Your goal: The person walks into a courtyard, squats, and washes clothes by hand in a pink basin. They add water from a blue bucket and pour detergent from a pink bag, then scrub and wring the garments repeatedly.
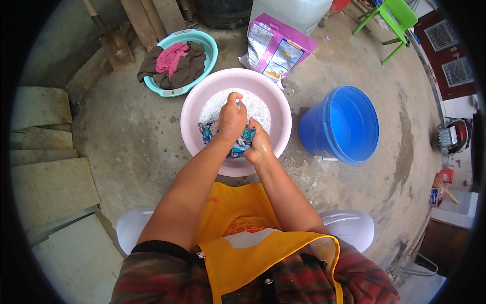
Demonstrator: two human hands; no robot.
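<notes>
A pale pink basin (190,114) stands on the floor in front of me, with sudsy water (231,95) inside. A wet blue, white and dark patterned cloth (207,131) is bunched in its near half. My left hand (232,118) is curled in a fist over the cloth, with a bit of blue fabric showing by its fingers. On the cloth's right side, my right hand (261,142) grips the bunched fabric, thumb uppermost. The wrist glistens with water. Both palms are hidden, as is the cloth beneath my left hand.
A turquoise basin (210,45) with brown and pink clothes sits at the far left. Behind the pink basin stands a purple detergent bag (279,49). A blue bucket (319,127) is to the right. Stone slabs (53,182) line the left; a green chair (396,19) stands far right.
</notes>
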